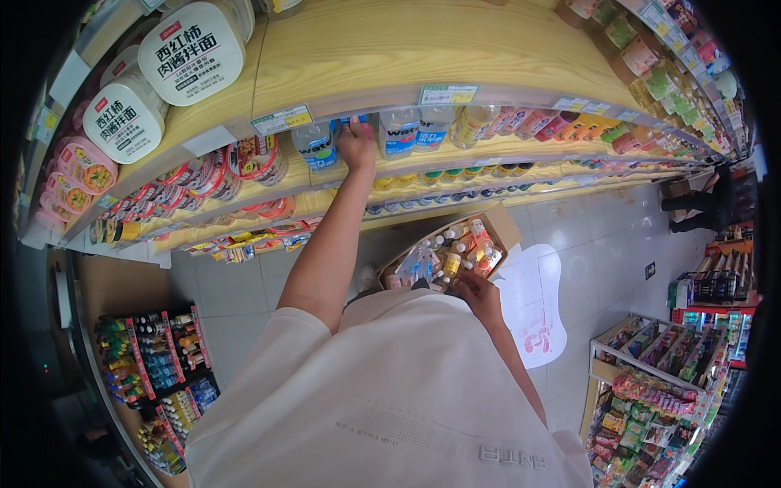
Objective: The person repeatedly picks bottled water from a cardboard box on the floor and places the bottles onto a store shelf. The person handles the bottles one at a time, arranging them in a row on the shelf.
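My left hand is raised to the shelf, its fingers curled on a blue-labelled water bottle that it mostly hides. Clear plastic water bottles with blue labels stand on both sides of it: one water bottle to the left, two to the right, the nearer water bottle among them. Low in front of my body, my right hand hangs at the near edge of an open cardboard box full of drink bottles. Its fingers are bent; whether they grip anything is hidden.
Instant noodle cups and boxed noodles line the shelves at left. Juice bottles run along to the right. Behind are a snack rack, a drinks display and a white floor sticker. A person is far right.
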Available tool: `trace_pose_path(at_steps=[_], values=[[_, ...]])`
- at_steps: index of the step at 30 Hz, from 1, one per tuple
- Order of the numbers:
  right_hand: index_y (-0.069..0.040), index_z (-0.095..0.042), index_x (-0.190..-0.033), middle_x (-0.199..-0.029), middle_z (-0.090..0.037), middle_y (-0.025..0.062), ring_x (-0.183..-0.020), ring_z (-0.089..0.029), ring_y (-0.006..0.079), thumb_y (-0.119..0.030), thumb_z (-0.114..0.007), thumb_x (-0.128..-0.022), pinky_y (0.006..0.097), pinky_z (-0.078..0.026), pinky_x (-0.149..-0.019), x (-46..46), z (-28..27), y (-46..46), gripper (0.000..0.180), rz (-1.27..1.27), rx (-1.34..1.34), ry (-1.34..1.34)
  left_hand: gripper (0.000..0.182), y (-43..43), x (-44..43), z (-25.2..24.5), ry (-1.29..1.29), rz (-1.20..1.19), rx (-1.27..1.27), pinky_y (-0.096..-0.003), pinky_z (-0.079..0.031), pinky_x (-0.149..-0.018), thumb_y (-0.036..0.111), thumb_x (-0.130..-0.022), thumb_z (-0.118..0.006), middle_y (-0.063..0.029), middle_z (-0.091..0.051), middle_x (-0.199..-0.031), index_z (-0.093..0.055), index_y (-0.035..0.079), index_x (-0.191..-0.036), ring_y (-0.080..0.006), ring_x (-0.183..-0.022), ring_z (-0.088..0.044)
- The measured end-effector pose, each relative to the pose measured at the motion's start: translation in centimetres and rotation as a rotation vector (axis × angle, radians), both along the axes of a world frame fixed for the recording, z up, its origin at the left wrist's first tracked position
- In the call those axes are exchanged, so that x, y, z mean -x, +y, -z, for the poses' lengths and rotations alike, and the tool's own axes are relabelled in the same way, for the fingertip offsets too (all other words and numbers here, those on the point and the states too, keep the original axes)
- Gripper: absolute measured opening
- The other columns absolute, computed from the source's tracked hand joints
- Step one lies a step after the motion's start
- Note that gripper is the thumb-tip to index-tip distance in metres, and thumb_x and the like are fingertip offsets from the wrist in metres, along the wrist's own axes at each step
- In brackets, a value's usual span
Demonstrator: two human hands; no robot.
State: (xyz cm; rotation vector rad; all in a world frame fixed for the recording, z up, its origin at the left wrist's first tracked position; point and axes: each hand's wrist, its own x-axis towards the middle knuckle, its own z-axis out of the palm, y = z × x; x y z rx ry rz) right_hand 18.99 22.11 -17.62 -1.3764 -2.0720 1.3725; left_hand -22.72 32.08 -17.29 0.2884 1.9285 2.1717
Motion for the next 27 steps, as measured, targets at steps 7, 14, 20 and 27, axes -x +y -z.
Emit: trace_pose_path(at_steps=[7,14,20,27], values=[[0.001,-0.07,-0.114,-0.091,-0.076,0.0156,-0.081,-0.075,0.0217,-0.014,-0.071,-0.092,0.0324,-0.059,-0.074,0.1,-0.1,-0.1,0.027,-0.007,0.016,-0.002,0.035,-2.2,-0.8,0.4,0.309,0.017,0.13,-0.0361,-0.051,-0.063,0.029,-0.106,-0.052,-0.012,-0.066,-0.075,-0.062,-0.002,-0.092,-0.022,-0.066,-0.063],[0.001,-0.07,-0.113,-0.088,-0.075,0.0163,-0.08,-0.075,0.0225,-0.013,-0.071,-0.091,0.0328,-0.059,-0.073,0.1,0.3,0.0,0.026,-0.021,-0.019,0.017,0.02,-5.0,-4.5,-9.5,0.694,0.05,0.237,-0.0493,-0.052,-0.078,0.01,-0.101,-0.049,-0.0279,-0.066,-0.096,-0.06,-0.003,-0.111,-0.0466,-0.088,-0.063],[0.0,-0.071,-0.111,-0.087,-0.075,0.0161,-0.079,-0.075,0.0215,-0.012,-0.07,-0.091,0.0325,-0.058,-0.072,0.4,0.0,0.3,0.024,-0.031,-0.001,-0.009,0.031,-2.2,0.1,-10.5,0.759,0.247,0.637,-0.0527,-0.049,-0.093,0.016,-0.097,-0.053,-0.0265,-0.063,-0.123,-0.061,0.003,-0.124,-0.0467,-0.111,-0.059],[0.001,-0.071,-0.111,-0.088,-0.075,0.0155,-0.079,-0.075,0.0212,-0.011,-0.07,-0.091,0.0314,-0.059,-0.072,0.7,-0.8,0.3,0.024,-0.023,-0.003,-0.002,0.018,0.7,3.1,-7.5,0.714,0.154,0.463,-0.0388,-0.051,-0.074,0.012,-0.092,-0.059,-0.0124,-0.067,-0.095,-0.067,0.003,-0.107,-0.0259,-0.084,-0.063]])
